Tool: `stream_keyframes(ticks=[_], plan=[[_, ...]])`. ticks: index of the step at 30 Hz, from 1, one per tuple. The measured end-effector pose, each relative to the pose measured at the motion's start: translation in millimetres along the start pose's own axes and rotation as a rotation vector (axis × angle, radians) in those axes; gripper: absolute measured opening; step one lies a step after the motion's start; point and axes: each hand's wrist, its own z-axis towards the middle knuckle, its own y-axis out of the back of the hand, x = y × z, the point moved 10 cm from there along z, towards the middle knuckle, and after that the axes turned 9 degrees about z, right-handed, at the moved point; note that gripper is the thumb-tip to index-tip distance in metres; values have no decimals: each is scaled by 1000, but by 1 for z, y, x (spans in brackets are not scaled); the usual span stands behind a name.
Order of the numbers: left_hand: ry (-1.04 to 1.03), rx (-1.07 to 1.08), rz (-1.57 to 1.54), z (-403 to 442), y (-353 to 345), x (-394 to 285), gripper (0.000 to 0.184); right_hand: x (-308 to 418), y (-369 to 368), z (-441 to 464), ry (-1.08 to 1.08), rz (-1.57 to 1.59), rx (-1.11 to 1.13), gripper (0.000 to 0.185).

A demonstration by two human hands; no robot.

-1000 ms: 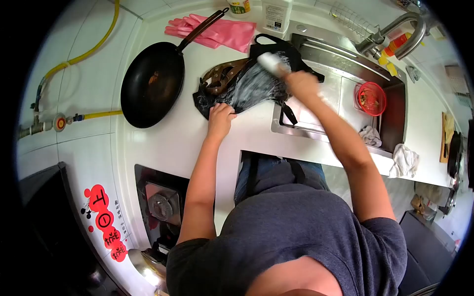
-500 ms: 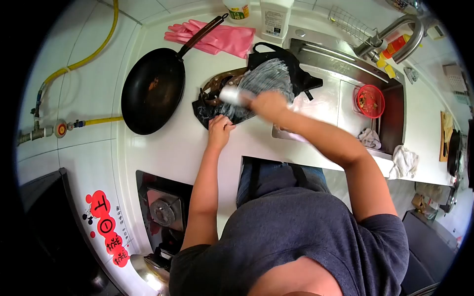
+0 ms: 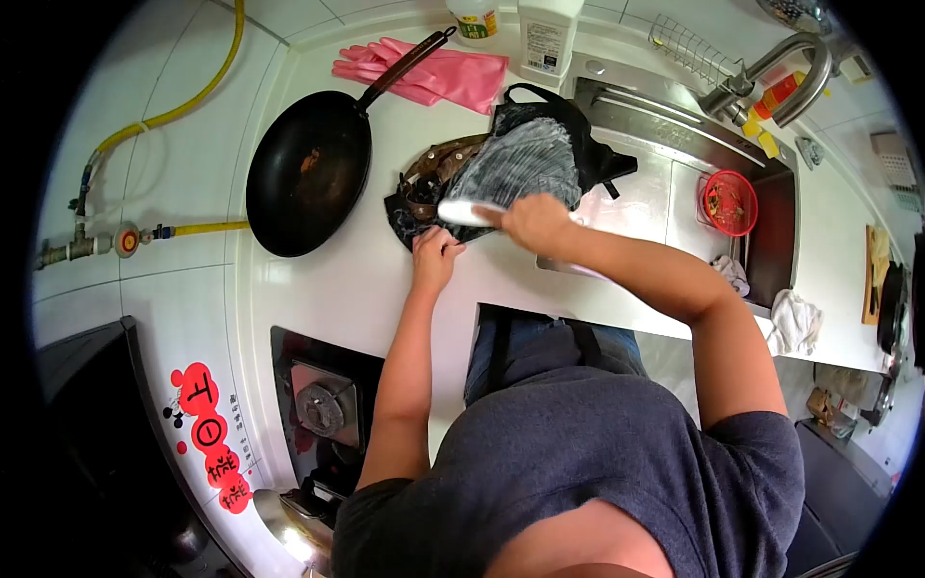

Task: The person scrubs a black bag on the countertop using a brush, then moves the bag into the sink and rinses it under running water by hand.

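A black cloth item with a strap, perhaps an apron, lies on the counter and overlaps the sink edge. White foam streaks cover its middle, and a brown, bunched part shows at its left. My right hand is closed around a white scrub brush, slightly blurred, over the foamy cloth's near side. At the cloth's lower left edge, my left hand has its fingers bent and pinched on the fabric, holding it against the counter.
A black wok stands at the left, its handle over pink rubber gloves. Behind are a white bottle and a jar. The steel sink holds a red basket; a faucet rises behind. A gas burner is nearer.
The brush in my right hand has moved slightly down toward the cloth's near edge. My left hand keeps its hold on the cloth. The whole view has shifted a little.
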Motion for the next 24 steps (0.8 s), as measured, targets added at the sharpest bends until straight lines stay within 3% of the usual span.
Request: stream_keyframes(ticks=[3, 4, 5, 7, 11, 13, 14, 15, 17, 21, 23, 24], plan=[[-9, -8, 13, -1, 2, -2, 19, -37, 32, 2, -56, -46, 28, 29], [-14, -13, 16, -1, 1, -3, 20, -78, 47, 14, -117, -56, -159, 29], [-17, -18, 21, -4, 1, -4, 20, -125, 67, 14, -312, 9, -229, 27], [-23, -7, 22, -4, -2, 0, 19, -157, 85, 15, -361, 38, -392, 29], [-1, 38, 20, -3, -6, 2, 19, -60, 32, 17, -181, -54, -40, 29], [-32, 25, 26, -4, -5, 1, 21, -33, 36, 5, -74, -7, -62, 31], [-50, 23, 29, -6, -4, 0, 22, -50, 48, 7, -119, -25, -35, 35], [-46, 30, 31, -7, -4, -2, 21, -82, 57, 13, -172, 26, -229, 35], [-37, 43, 36, -11, -5, -4, 21, -127, 79, 15, -286, 11, -354, 31], [-18, 36, 15, -7, -11, 2, 19, -76, 58, 23, -204, 15, -291, 28], [-10, 40, 7, -8, -9, 2, 19, -19, 25, 15, -53, -10, -7, 28], [-1, 40, 8, -10, -8, 3, 20, -11, 28, 7, -41, 12, -32, 28]])
